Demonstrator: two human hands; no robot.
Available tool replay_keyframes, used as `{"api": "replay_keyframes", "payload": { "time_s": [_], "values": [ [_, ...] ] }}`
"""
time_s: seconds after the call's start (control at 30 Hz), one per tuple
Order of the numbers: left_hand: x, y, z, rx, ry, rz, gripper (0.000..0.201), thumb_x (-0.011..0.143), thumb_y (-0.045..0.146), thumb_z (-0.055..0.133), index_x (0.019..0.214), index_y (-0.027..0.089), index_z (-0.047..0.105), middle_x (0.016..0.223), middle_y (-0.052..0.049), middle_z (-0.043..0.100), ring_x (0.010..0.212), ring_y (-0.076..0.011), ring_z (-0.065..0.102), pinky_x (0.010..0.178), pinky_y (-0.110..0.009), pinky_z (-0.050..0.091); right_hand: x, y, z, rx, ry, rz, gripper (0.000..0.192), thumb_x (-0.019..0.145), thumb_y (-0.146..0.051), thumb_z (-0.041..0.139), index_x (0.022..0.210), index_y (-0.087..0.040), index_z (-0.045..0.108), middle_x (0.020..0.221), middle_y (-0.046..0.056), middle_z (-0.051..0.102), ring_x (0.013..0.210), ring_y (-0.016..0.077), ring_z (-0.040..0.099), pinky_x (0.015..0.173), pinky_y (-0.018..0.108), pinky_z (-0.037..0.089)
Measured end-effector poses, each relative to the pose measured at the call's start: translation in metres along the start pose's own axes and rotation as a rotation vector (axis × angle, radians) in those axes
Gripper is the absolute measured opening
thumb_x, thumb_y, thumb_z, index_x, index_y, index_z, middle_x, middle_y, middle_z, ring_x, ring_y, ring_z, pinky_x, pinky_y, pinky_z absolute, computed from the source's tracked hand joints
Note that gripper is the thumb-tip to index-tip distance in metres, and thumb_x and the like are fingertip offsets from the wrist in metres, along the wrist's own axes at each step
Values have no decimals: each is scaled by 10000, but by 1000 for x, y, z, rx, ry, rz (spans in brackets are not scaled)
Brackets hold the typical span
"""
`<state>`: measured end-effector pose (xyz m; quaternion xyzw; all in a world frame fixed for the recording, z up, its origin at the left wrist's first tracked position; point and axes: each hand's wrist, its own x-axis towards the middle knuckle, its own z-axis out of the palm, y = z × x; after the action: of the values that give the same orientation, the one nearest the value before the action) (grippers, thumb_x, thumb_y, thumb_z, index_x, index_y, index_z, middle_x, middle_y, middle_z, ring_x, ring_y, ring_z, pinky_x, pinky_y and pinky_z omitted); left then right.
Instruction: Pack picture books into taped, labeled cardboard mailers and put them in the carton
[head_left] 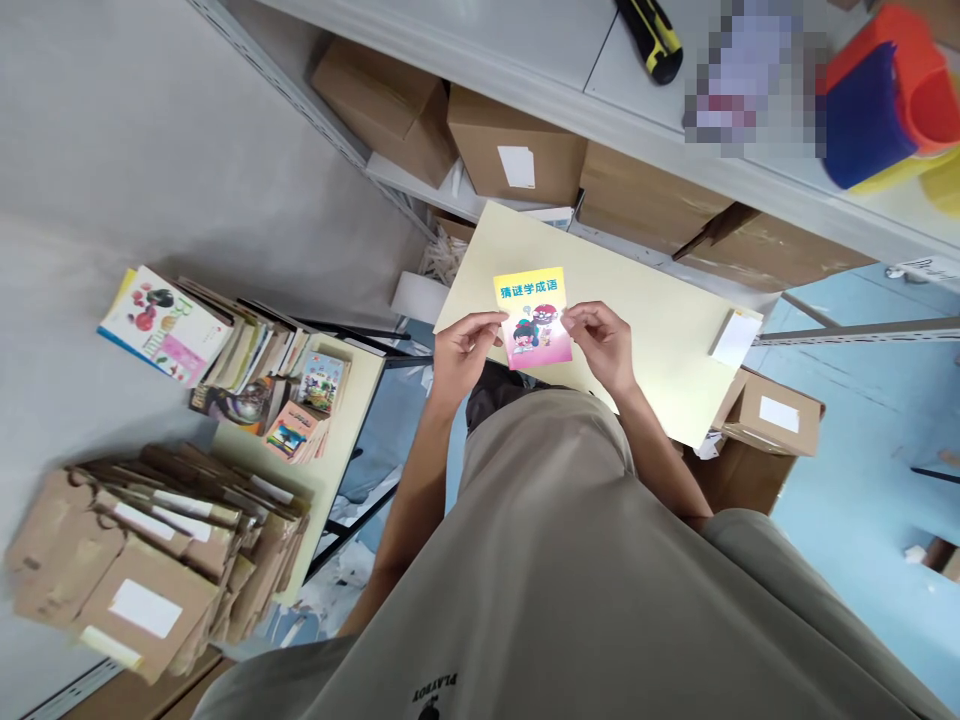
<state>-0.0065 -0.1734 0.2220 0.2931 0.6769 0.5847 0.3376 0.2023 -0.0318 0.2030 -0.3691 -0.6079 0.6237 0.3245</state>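
Held up over the pale yellow table point(652, 340) is a small booklet point(534, 318) with a yellow-to-pink cover, blue Chinese lettering and cartoon figures. My left hand point(466, 352) pinches its left edge between thumb and fingers. On the opposite side, my right hand point(602, 342) grips the right edge in the same way. The cover faces me, upright to my view. Whether it has inner pages cannot be seen.
Left of me, a side table point(360, 400) bears stacked books point(247, 350) and a pile of folded cardboard point(150, 560). Cardboard boxes point(517, 150) line the shelf ahead. Above them lies a utility knife point(654, 40). A white card stack point(736, 337) sits at the table's right end.
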Motion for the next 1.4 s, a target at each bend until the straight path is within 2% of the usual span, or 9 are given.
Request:
{"api": "replay_keyframes", "payload": {
  "time_s": [0.1,0.23,0.33,0.53,0.63,0.77,0.93,1.2,1.4],
  "values": [
    [1,-1,-3,38,8,20,415,871,551,994,1123,226,935,1075,-89,914,877,-215,814,810,-334,648,0,-5,-3,-5,-55,37,529,983,-823,834,1106,-311,880,1117,43,916,943,228,824,859,412,700],
    [1,0,4,31,3,-45,509,926,707,967,936,204,894,753,-52,824,666,-187,737,679,-321,600,1,-8,0,47,-97,137,612,914,-867,896,992,-261,858,869,54,896,776,220,814,756,391,702],
    [1,-2,10,1,-10,-86,596,932,797,934,904,204,873,650,-31,764,566,-167,664,607,-317,562,2,-4,2,68,-87,166,671,900,-919,879,931,-251,815,765,48,864,656,193,756,652,355,655],
    [6,-16,10,24,-34,-84,625,1001,824,840,1108,216,937,987,-102,910,815,-210,790,816,-339,643,6,15,-2,18,-77,134,719,1012,-962,705,916,-253,773,854,52,868,655,159,716,692,343,656],
    [4,-30,10,45,-41,-114,616,988,790,859,1224,228,944,1180,-110,926,940,-237,823,891,-346,645,5,33,-3,22,-97,188,700,930,-951,811,985,-254,794,859,26,846,740,171,742,726,337,650],
    [-1,-55,16,72,-42,-151,546,954,572,926,1359,208,874,1364,-154,890,923,-229,813,858,-346,638,-3,57,3,29,-123,298,643,853,-830,949,1085,-253,784,843,-6,841,763,157,730,744,317,619],
    [5,-91,17,98,55,-221,438,905,313,863,1313,168,801,1339,-175,870,846,-211,806,799,-338,637,-8,75,15,34,-106,390,570,873,-735,939,1117,-248,770,838,1,845,721,152,710,712,318,620],
    [71,-131,-14,283,13,-366,369,964,151,727,1307,184,859,1350,-154,862,1060,-268,853,1013,-400,690,42,110,63,-31,-59,437,450,896,-632,923,1100,-270,751,795,-20,795,578,137,650,568,292,550],
    [138,-174,-43,238,-42,-319,402,955,173,774,1346,216,854,1546,-168,813,1337,-328,818,1176,-435,657,114,154,115,-184,-1,410,349,988,-553,877,1130,-280,712,910,0,774,674,147,702,662,298,608]
  ]
}}
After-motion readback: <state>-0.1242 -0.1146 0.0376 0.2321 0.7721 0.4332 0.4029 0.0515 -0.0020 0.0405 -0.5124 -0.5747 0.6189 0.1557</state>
